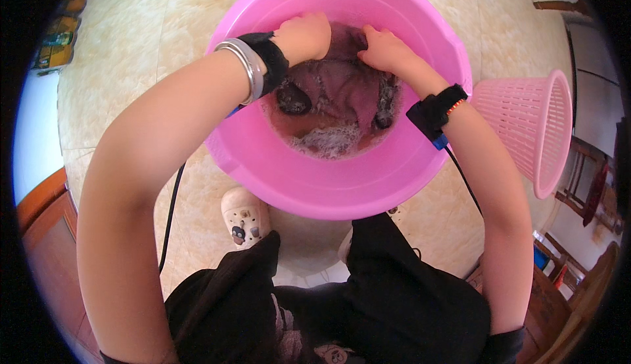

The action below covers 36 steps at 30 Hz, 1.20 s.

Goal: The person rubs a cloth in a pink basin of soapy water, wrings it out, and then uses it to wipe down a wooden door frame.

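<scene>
A large pink plastic basin stands before me, holding soapy water with foam. Dark, wet cloth lies in the water and climbs the basin's far wall between my hands. My left hand is bent into a fist at the cloth's left edge, its fingertips hidden behind the hand. On the cloth's upper right, my right hand has its thumb and fingers curled round a dark fold. Both wrists wear black straps, the left one also a silver bangle.
A pink slotted plastic basket lies on its side on the tiled floor, close to the basin's right. Black cables run down from both wrists. My feet in light clogs are below the basin. Wooden furniture stands at the far left.
</scene>
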Each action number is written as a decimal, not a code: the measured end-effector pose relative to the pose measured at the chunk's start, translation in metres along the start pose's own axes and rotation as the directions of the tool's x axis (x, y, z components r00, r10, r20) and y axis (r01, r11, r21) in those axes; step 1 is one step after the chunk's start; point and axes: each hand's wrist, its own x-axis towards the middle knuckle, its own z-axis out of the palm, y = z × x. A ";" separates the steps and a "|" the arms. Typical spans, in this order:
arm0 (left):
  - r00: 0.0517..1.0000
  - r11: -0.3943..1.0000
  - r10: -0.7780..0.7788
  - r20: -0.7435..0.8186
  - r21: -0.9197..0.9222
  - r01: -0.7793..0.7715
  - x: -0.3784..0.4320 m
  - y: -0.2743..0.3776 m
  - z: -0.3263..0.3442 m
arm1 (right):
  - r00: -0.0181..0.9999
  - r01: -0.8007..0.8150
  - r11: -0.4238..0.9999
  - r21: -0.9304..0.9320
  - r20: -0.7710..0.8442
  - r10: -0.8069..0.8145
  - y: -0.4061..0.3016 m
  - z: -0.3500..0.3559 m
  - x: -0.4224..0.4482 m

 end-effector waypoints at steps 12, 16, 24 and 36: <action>1.000 1.000 -0.007 -0.012 0.018 0.007 0.013 0.004 0.019 | 0.990 0.130 0.991 0.027 -0.060 -0.128 -0.008 0.014 0.010; 0.990 0.991 0.108 -0.094 0.088 -0.100 0.015 -0.006 0.026 | 0.982 0.112 0.992 0.052 0.149 -0.119 -0.011 0.005 0.016; 0.985 0.984 0.062 0.163 0.154 -0.087 0.019 0.015 0.000 | 0.997 0.074 0.996 -0.044 0.007 -0.073 -0.003 0.007 0.022; 0.979 0.964 0.174 0.109 0.186 -0.192 0.027 0.002 0.016 | 0.946 -0.132 0.989 0.067 0.306 0.106 0.000 -0.001 0.022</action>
